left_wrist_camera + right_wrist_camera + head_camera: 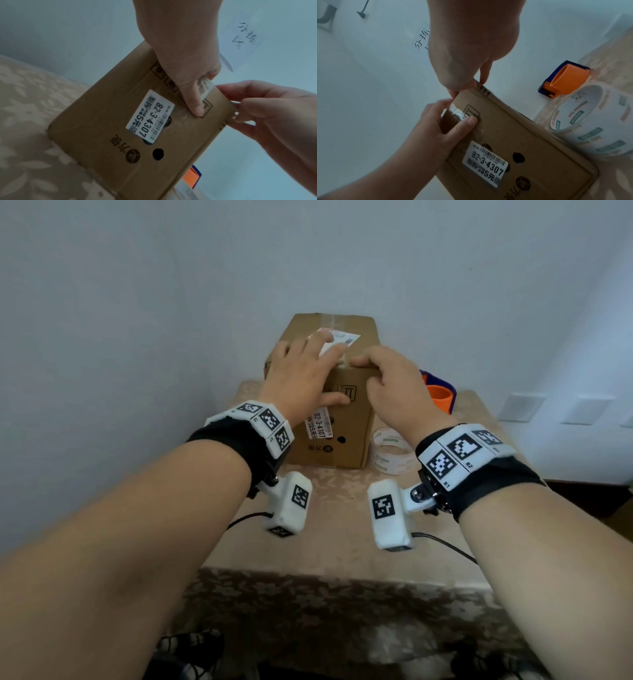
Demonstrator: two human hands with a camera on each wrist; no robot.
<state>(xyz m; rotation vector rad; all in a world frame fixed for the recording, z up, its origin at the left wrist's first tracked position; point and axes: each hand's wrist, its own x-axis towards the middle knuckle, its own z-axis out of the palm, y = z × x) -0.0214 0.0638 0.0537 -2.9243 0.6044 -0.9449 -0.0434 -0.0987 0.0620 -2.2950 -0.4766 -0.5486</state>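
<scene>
Brown cardboard box (349,440) upright on patterned table (335,542), closed; white label (319,424) on front face.

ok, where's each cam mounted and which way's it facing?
Head: on the head, facing forward-down at the cardboard box on the table; left hand, right hand, forearms show.
Left wrist: under that wrist, facing along the thumb at the box's label; both hands show.
Right wrist: under that wrist, facing the box's top edge, tape roll beside; both hands show.
Both wrist views share the label.
</scene>
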